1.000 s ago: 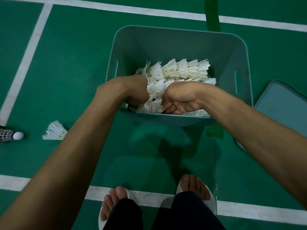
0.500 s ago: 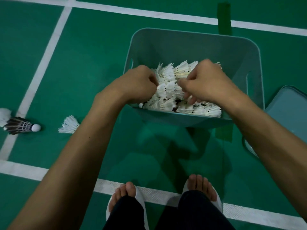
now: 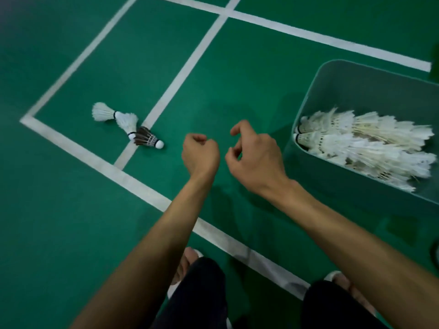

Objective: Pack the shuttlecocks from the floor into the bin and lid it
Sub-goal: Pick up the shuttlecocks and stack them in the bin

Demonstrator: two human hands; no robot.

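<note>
Both hands over the floor, left of the bin, neither touching anything.
Left hand: clenched, fingers curled into the palm, back of the wrist toward the camera. Nothing visible in it.
Right hand: released, fingers loosely hooked, index out ahead of the rest, holding nothing. It sits just beside the left hand, with a small gap between them.

Bin: right side of view, on the floor, no lid on it, partly cut by the frame edge. Inside is a pile of white shuttlecocks, lying on their sides in nested rows, cork ends toward the bin's left wall. The pile sits below the rim.

On the floor, left of the hands and well apart from the bin, three more lie in a loose chain:
- white one, farthest left
- second white one, touching the first
- dark-feathered one, white cork pointing right, nearest the left hand, lying on a white court line

Bottom edge: dark trousers and feet in pale slippers, blurred.
</note>
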